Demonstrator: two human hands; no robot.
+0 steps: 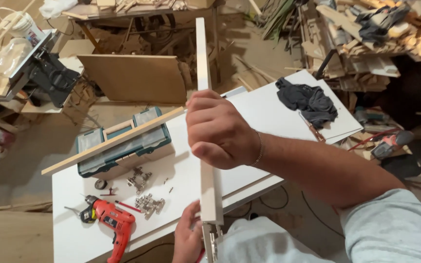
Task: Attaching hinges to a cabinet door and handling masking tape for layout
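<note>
Both hands (219, 130) around upright white panel (202, 63), edge-on.

Workshop: dusty brown floor (15, 229), white worktop (74, 238), scrap wood pile (366, 34) upper right, plywood sheet (135, 78) leaning against a wooden table (123, 9) behind.

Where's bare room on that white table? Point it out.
Free: the white table left of the red drill, and the stretch between the white panel and the dark cloth. Crowded: between the teal organizer case and the drill, where metal hinges lie scattered.
</note>
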